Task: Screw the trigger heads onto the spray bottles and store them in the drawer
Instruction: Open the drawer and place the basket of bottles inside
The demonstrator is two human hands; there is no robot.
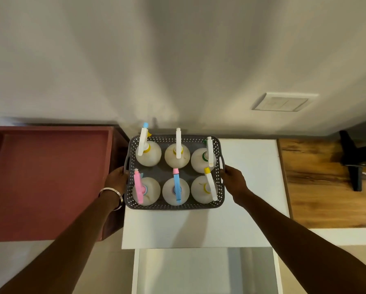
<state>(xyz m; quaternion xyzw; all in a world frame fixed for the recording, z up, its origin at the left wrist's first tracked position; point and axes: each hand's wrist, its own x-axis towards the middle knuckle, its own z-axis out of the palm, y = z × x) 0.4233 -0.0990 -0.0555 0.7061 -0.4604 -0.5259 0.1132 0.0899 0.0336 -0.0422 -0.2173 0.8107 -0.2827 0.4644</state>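
A grey perforated basket (173, 205) stands on the white cabinet top (252, 187) near the wall. Inside it stand several translucent spray bottles (175, 190) in two rows, each with a trigger head on: white ones in the back row, a pink one (138, 185), a blue one (176, 183) and a white one with a yellow nozzle (210, 183) in front. My left hand (116, 177) grips the basket's left handle. My right hand (233, 180) grips its right handle. An open white drawer (205, 270) shows below the cabinet top, with nothing seen inside.
A dark red tray-like box (48, 179) lies to the left of the cabinet. On the right is a wooden surface (326, 187) with a black stand (354, 162). A white wall plate (284, 101) sits on the wall behind.
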